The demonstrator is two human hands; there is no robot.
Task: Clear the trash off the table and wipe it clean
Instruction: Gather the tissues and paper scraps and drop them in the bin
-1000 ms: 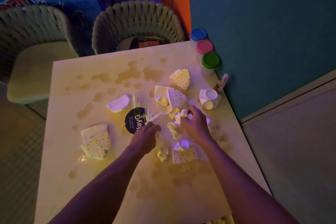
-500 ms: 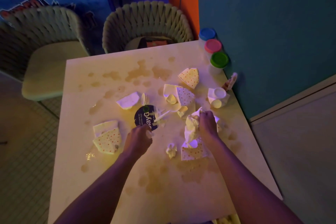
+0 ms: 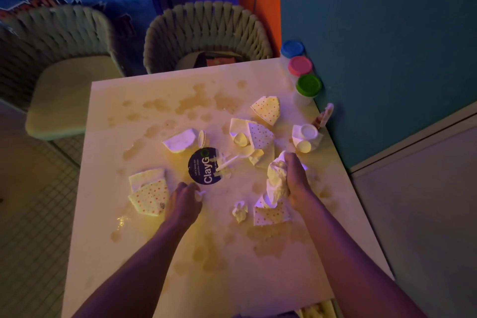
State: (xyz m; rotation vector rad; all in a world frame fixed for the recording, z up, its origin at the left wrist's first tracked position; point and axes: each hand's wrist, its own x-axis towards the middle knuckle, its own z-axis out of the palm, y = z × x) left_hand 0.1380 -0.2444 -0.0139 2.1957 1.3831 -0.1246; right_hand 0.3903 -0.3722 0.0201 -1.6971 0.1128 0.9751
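The right hand [image 3: 296,178] grips a bunched wad of white tissue [image 3: 276,181] just above the stained white desk [image 3: 144,253]. The left hand [image 3: 183,204], fingers curled, pinches a small white scrap [image 3: 199,195] beside a round dark ClayGo sticker [image 3: 204,166]. Crushed polka-dot paper cups [image 3: 149,196] lie scattered around both hands.

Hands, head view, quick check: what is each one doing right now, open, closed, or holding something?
Left hand: fingers curled, pinching a small white scrap; what it is cannot be told.
Right hand: gripping a crumpled wad of napkins.
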